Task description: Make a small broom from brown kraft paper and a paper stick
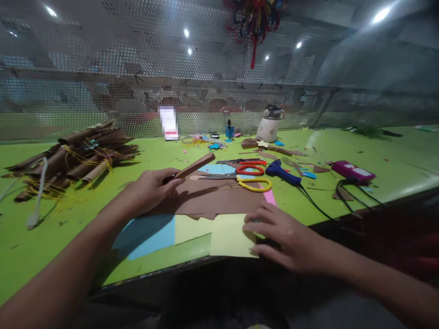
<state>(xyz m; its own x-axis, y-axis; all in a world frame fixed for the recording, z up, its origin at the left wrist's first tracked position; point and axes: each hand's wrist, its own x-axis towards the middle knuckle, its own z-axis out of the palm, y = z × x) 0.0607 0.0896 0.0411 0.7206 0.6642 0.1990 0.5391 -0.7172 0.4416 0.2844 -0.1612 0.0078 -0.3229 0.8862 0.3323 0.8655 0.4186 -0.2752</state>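
My left hand is closed on a narrow folded strip of brown paper, which points up and to the right. Beneath it lies a larger brown paper sheet. At the table's front edge, my right hand grips the right side of a pale yellow paper sheet, fingers over its margin. A blue paper sheet lies to the left. Scissors with yellow handles and scissors with red handles rest on the papers, just beyond my right hand.
Rolled brown paper tubes with yellow strings are heaped at left. A blue glue gun and a purple device trail black cords at right. Farther back stand a white bottle and a phone, before a perforated metal screen.
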